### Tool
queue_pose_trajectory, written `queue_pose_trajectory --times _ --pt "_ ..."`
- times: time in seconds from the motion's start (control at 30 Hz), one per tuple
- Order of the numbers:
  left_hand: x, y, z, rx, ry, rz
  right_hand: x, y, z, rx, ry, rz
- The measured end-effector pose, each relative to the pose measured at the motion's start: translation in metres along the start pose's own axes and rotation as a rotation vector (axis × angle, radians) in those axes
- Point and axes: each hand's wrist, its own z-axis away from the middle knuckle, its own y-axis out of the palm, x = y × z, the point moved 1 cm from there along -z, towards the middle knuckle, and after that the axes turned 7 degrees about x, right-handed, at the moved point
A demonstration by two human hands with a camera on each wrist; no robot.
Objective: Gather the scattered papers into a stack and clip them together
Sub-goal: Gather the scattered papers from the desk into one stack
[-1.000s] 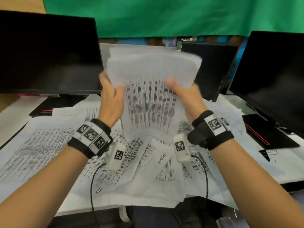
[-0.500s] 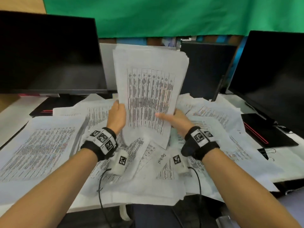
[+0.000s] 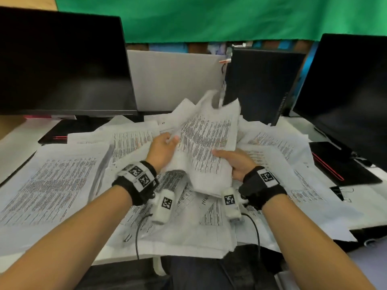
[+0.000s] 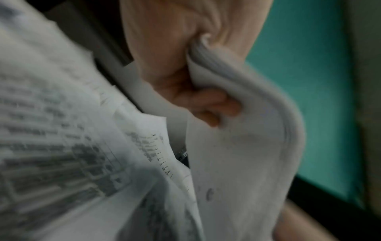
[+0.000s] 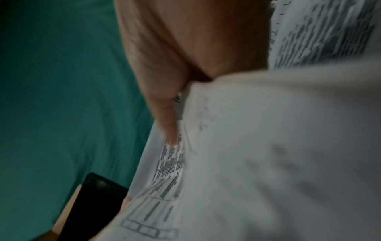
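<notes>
A: Both hands have the bundle of papers [image 3: 206, 147] between them. The left hand [image 3: 162, 150] grips its left edge, and the left wrist view shows the fingers [image 4: 208, 104] curled under the sheets with the edge folded over them. The right hand [image 3: 236, 162] holds the lower right edge, thumb on top. The right wrist view is blurred, but the fingers [image 5: 167, 120] seem to lie along the underside.

B: And the bundle sits where?

A: Tilted, its far end flopping away beyond the fingertips, its near end just above the loose sheets [image 3: 50, 185] that cover the surface [image 3: 14, 141] below both wrists.

B: So what could go wrong?

A: I'd say the far corners. They look splayed and bent, so the sheets aren't squared. If the grip loosens on one side, the inner pages could slide out and rejoin the scatter.

B: Creasing?

A: Likely, since the left edge is already curled hard around the fingers. Pressing down like that may fold it permanently.

B: The clip?

A: A black binder clip [image 3: 340, 192] lies well to the right of the right hand's fingers, by the edge of a sheet. Reaching for it means one hand letting go, and a floppy, uneven bundle held single-handed could fan open.

B: Much left?

A: Many sheets remain ungathered, I judge.
</notes>
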Motion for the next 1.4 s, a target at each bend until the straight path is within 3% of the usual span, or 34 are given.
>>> queue_pose_trajectory --times 0.03,0.13,0.27,0.37,0.57,0.7,0.73,0.87,0.97,1.1,1.23,1.4 --pt "0.006 -0.005 -0.008 0.007 -0.041 -0.040 -0.005 -0.005 -0.006 -0.081 0.016 0.031" --pt "0.028 -0.032 -0.020 0.233 -0.280 -0.263 -0.020 -0.030 -0.020 -0.244 0.040 0.130" --pt "0.060 -0.071 -0.016 0.157 -0.521 -0.594 -0.043 -0.053 -0.025 -0.307 0.147 0.309" --pt "0.078 -0.090 -0.009 0.213 -0.580 -0.774 -0.048 -0.056 -0.020 -0.340 0.139 0.278" --pt "0.085 -0.093 -0.015 0.183 -0.422 -0.706 -0.053 -0.061 -0.022 -0.343 0.128 0.241" --pt "0.070 -0.084 -0.013 0.354 -0.420 -0.828 -0.058 -0.066 -0.025 -0.338 0.112 0.253" --pt "0.059 -0.085 -0.013 0.296 -0.351 -0.828 -0.057 -0.065 -0.024 -0.333 0.102 0.262" --pt "-0.016 -0.109 -0.019 -0.305 0.101 -0.754 -0.058 -0.068 -0.022 -0.357 0.083 0.250" --pt "-0.071 -0.128 -0.016 -0.503 0.302 -0.627 -0.059 -0.070 -0.022 -0.341 0.089 0.247" --pt "-0.086 -0.115 -0.038 -0.481 0.221 -0.422 -0.057 -0.066 -0.020 -0.300 0.102 0.295" --pt "-0.033 -0.062 -0.072 -0.232 0.004 -0.447 -0.060 -0.068 -0.022 -0.265 0.098 0.276" --pt "0.024 0.008 -0.087 -0.069 -0.181 -0.319 -0.051 -0.058 -0.012 -0.240 0.047 0.268"
